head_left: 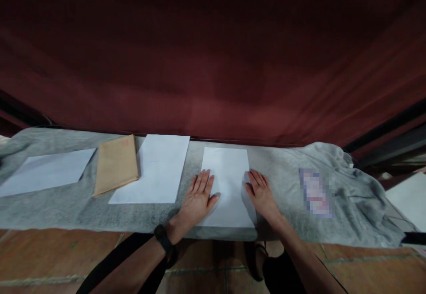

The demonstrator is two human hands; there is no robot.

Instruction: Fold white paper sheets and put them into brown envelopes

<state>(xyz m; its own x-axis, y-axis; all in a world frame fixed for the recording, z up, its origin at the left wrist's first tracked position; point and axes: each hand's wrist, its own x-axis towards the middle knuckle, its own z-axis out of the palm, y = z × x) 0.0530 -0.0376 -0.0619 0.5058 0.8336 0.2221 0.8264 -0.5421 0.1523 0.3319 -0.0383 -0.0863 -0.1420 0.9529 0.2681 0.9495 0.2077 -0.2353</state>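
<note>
A white sheet of paper (229, 187) lies upright in front of me on a grey cloth. My left hand (198, 196) rests flat on its left edge, fingers stretched out, with a dark band on the wrist. On the right edge of the same sheet lies my right hand (261, 194), its fingers extended and holding nothing. Left of the hands is another white sheet (161, 170), partly under a brown envelope (116, 165).
The grey cloth (279, 170) covers a long, narrow surface. Another white sheet (49, 170) lies at the far left. A blurred, pixelated item (316, 193) is on the right. A dark red curtain (213, 63) hangs behind; tiled floor (66, 254) shows below.
</note>
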